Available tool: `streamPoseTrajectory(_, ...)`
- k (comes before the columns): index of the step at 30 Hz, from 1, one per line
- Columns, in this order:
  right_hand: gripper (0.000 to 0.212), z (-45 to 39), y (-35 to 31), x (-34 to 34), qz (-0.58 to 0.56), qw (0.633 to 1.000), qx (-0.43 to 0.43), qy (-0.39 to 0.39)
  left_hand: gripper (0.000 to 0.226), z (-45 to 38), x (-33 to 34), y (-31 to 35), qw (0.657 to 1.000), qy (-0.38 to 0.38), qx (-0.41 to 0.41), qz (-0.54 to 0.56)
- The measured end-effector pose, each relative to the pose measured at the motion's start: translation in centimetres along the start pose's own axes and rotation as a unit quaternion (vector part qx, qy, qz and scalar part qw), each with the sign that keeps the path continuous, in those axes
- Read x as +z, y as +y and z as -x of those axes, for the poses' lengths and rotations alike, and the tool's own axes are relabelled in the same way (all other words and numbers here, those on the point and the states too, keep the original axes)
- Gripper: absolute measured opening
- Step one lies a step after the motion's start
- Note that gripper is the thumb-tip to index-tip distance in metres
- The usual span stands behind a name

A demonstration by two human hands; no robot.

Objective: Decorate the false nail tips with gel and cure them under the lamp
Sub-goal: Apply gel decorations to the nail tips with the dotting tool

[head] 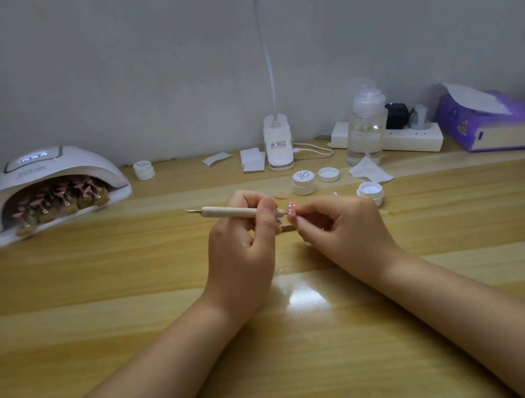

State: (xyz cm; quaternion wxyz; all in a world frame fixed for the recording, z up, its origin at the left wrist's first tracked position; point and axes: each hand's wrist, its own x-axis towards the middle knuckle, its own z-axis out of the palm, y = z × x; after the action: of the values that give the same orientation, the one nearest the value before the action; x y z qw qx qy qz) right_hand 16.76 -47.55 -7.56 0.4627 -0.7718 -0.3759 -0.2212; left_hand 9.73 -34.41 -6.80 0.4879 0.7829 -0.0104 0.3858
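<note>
Left hand (242,233) pinched dotting pen (232,211); right hand (338,224) pinched nail tip (292,210). Best kept steady, dabbing lightly.

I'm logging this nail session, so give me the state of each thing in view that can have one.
Lamp: display lit, nail stands inside.
Left hand: grips the dotting pen.
Right hand: pinches a pink nail tip with white dots.
Open jar: lid off, white gel showing.
Lid: lying upturned.
Closed jar: lid on.
Back jar: lid on.
Power strip: red light on.
</note>
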Motion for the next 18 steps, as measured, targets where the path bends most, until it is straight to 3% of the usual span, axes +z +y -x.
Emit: streamPoseTrajectory(18, 0.005, -0.04, -0.14, -0.01, -0.001, 1.0, 0.01, -0.008, 0.018, 0.07, 0.06, 0.05, 1.0, -0.003, -0.008, -0.006)
